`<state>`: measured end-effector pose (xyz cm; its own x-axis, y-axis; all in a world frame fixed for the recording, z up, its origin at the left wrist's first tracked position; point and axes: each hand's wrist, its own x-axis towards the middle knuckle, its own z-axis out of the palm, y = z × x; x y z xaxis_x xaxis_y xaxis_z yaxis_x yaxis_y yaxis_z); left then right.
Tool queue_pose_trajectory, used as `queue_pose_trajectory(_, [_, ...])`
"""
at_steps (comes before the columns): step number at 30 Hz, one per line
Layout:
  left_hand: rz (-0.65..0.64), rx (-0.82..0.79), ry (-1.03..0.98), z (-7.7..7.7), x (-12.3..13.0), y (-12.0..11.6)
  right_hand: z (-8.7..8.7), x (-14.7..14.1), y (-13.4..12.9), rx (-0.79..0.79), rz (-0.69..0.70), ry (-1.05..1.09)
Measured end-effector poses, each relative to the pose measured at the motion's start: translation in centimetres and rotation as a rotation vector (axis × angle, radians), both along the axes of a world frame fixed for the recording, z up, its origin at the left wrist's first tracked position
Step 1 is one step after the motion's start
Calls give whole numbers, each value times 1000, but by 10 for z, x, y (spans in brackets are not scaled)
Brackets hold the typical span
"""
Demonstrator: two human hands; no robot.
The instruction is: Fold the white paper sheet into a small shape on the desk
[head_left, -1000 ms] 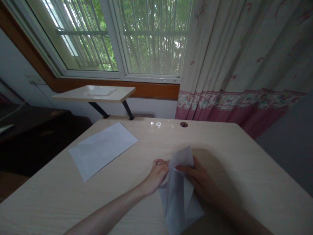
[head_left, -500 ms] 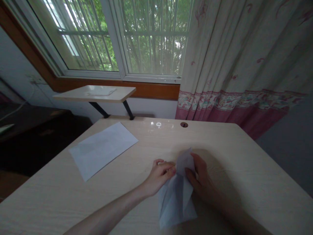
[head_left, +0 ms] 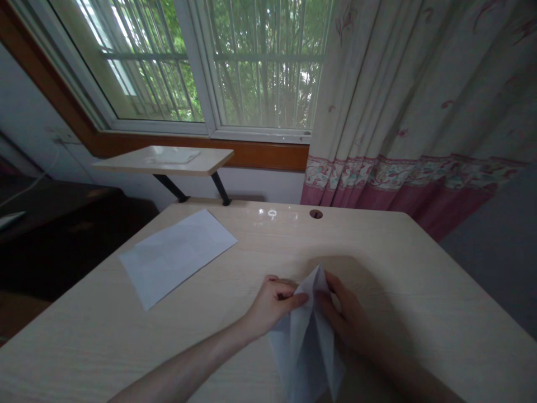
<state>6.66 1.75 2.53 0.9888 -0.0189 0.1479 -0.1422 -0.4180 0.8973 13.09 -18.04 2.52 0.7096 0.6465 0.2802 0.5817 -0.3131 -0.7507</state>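
A folded sheet of white paper [head_left: 308, 347] is held over the near part of the desk, its pointed tip facing away from me. Creased flaps run down from the tip and spread toward the bottom of the view. My left hand [head_left: 274, 302] pinches the left edge close to the tip, thumb on top. On the other side, my right hand [head_left: 342, 310] grips the right edge, with its thumb on the paper and its fingers behind. The undersides of the folds are hidden.
White paper sheets [head_left: 180, 257] lie flat on the left of the pale wooden desk [head_left: 251, 240]. A raised shelf [head_left: 197, 165] at the back left bears a white item. A round cable hole [head_left: 316, 214] sits near the back edge. Behind are a window and a curtain [head_left: 377, 168].
The tip has been turned and lowered slightly to the left, and the flaps now stand out along both sides. My left thumb has slid further onto the paper.
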Motion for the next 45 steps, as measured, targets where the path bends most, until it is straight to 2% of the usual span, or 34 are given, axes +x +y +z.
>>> queue_pose_trajectory(4, [45,-41,-56,4,-1,-1,0,-1,-3,12,41,-105])
queue_pose_trajectory(9, [84,-31,-131,7,-3,-1,2,7,-2,105,53,-226])
queue_pose_trajectory(16, [70,-61,-222,6,-2,0,4,22,-2,202,193,-320])
queue_pose_trajectory(18, [94,-15,-227,4,-3,1,2,25,-3,201,214,-331])
queue_pose_trajectory(23, [268,170,-289,-5,-5,1,-1,26,-2,168,285,-330])
queue_pose_trajectory(27, [189,43,-293,-10,-6,0,-1,25,-4,122,331,-325])
queue_pose_trajectory(32, [54,-59,-225,-3,-8,0,-4,27,-16,14,380,-306])
queue_pose_trajectory(36, [31,-52,-201,0,-9,1,-4,27,-18,-10,374,-263])
queue_pose_trajectory(41, [30,-22,-197,-7,-7,1,3,21,-8,-60,343,-216])
queue_pose_trajectory(45, [20,72,-227,-10,-8,4,-2,18,-6,-148,288,-275])
